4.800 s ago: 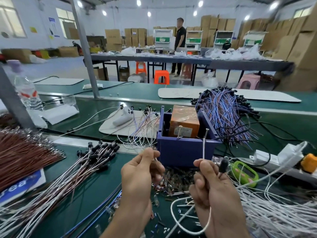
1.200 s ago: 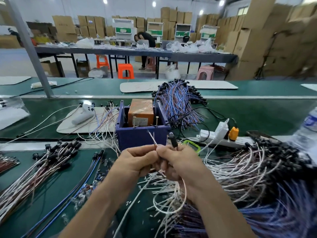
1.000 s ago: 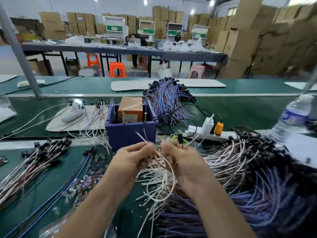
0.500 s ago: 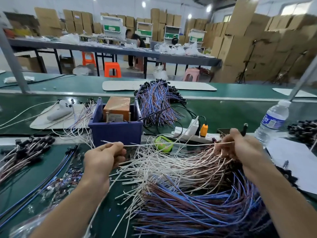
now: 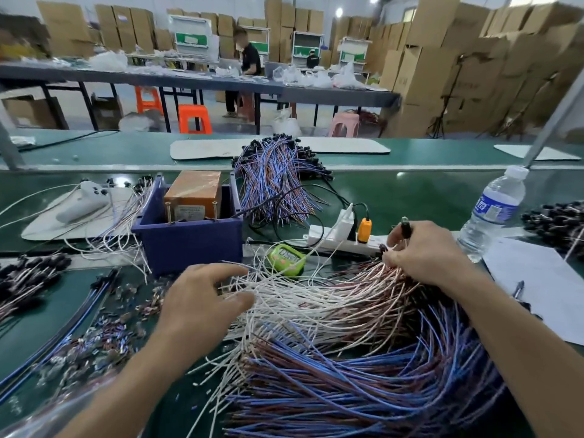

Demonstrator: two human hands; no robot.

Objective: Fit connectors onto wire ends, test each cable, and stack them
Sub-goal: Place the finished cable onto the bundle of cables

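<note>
Step in hand, prob.: one cable is being handled at the big pile on the green surface (image 5: 410, 197). Whether it is being laid on or drawn out can't be told. The right hand (image 5: 425, 248) is clenched at the pile's far end, its grip closed on a black plug (image 5: 405, 223) that sticks up above the fingers. Which wire belongs to the plug can't be traced. The left hand (image 5: 202, 298) is released, fingers spread over the bare ends of the white wires (image 5: 316, 295), nothing held. Blue-and-brown wires (image 5: 363, 384) lie nearer, touching the white ones.

Loose terminals (image 5: 104, 336) are scattered left of the left hand. The orange tester box (image 5: 192, 194) sits in the blue bin (image 5: 189, 245) just beyond it, w/ a green timer (image 5: 286, 256) btwn bin and right hand.

To be done well:
- The plug, not the wire, should be pinched, so the joint isn't strained.
- The strand should be kept straight & parallel w/ its neighbours, plugs at one side, bare ends at the other.
- The pile should be pressed lightly by the free hand so no neighbours get dragged.
- White should be kept apart from blue/brown, since tangling is the main risk.
</note>
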